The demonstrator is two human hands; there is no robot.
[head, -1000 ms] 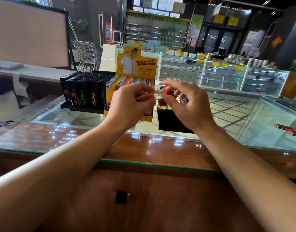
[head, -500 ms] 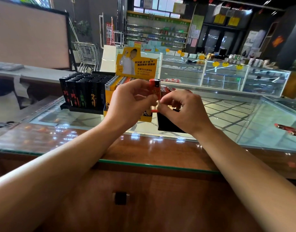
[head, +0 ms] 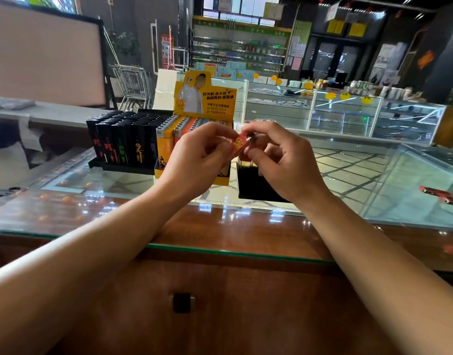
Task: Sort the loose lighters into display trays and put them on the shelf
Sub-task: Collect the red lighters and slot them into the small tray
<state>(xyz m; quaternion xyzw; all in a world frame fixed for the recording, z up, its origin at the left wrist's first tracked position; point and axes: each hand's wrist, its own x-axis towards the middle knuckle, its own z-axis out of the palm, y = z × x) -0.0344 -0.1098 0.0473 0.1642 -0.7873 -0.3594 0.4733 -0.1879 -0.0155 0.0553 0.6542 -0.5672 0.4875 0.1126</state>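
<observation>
A red lighter (head: 239,143) with gold print is held up between both hands above the glass counter. My left hand (head: 198,160) pinches its lower end and my right hand (head: 276,160) pinches its metal top end. Behind the hands stands a yellow display box (head: 194,129) holding rows of coloured lighters. Left of it sits a black tray (head: 120,142) packed with black lighters. A black tray (head: 256,185) stands just under my right hand, its contents mostly hidden.
The glass counter (head: 348,180) runs right, with red items (head: 443,196) lying near the right edge. A wooden ledge with a glass front edge (head: 220,249) lies close to me. Glass showcases (head: 343,114) and shelves stand behind.
The lighter went from lying level between my fingers, to standing upright, to tilted now. Both hands have stayed close together over the trays.
</observation>
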